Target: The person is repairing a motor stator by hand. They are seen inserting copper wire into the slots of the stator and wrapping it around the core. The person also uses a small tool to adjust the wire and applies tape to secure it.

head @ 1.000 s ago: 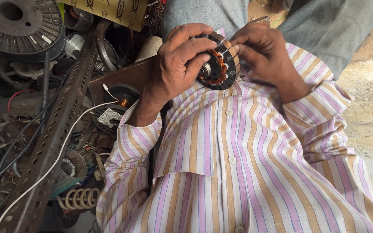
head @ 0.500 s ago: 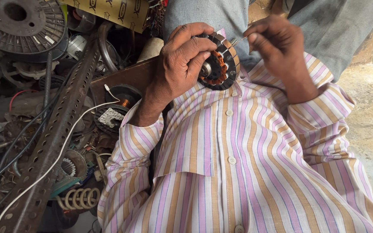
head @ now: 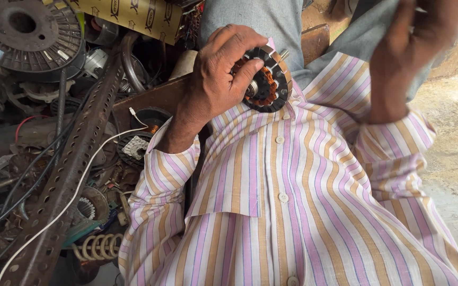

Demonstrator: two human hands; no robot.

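Left hand (head: pixel 223 74) grips a round motor coil (head: pixel 266 79) over the lap, right hand (head: pixel 409 53) raised apart, its grip unclear, beside a cluttered parts pile (head: pixel 54 132) and concrete floor (head: pixel 451 159).

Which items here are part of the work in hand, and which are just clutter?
In hand:
- round motor stator with copper windings, gripped by the left hand
- right hand, raised clear of it, blurred

Lying about:
- wire spool
- perforated metal bar
- white cable
- coiled spring
- second wound stator
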